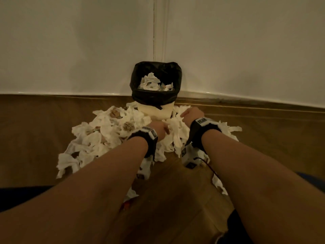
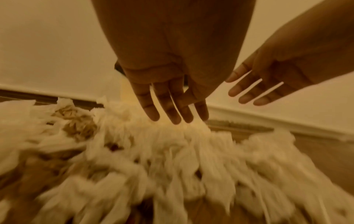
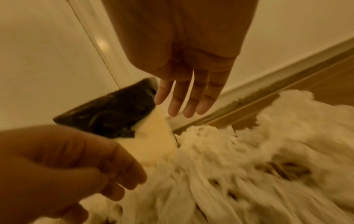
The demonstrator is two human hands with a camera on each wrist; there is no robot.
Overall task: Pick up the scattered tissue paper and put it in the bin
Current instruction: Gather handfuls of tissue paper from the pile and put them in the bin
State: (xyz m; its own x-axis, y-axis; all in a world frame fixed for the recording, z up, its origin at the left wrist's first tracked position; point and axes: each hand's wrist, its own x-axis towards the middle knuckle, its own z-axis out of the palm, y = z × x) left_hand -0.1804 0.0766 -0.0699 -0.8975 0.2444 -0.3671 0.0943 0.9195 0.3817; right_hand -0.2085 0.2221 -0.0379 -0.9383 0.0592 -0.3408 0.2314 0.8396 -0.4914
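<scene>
A heap of crumpled white tissue paper [image 1: 105, 134] lies on the wooden floor around a cream bin [image 1: 154, 111] lined with a black bag [image 1: 156, 71]. Some tissue sits inside the bin. Both hands hover just above the heap in front of the bin. My left hand [image 1: 162, 128] [image 2: 172, 109] has straight, slightly spread fingers over the tissue [image 2: 172, 151] and holds nothing. My right hand [image 1: 189, 111] [image 3: 184, 100] reaches beside the bin [image 3: 153, 136], fingers straight and empty, above the tissue [image 3: 249, 151].
White walls [image 1: 70, 41] meet in a corner right behind the bin, with a skirting board [image 1: 246, 97] along the floor. Bare wooden floor [image 1: 175, 199] lies between my forearms and to both sides of the heap. A red cable [image 1: 209, 166] trails under my right wrist.
</scene>
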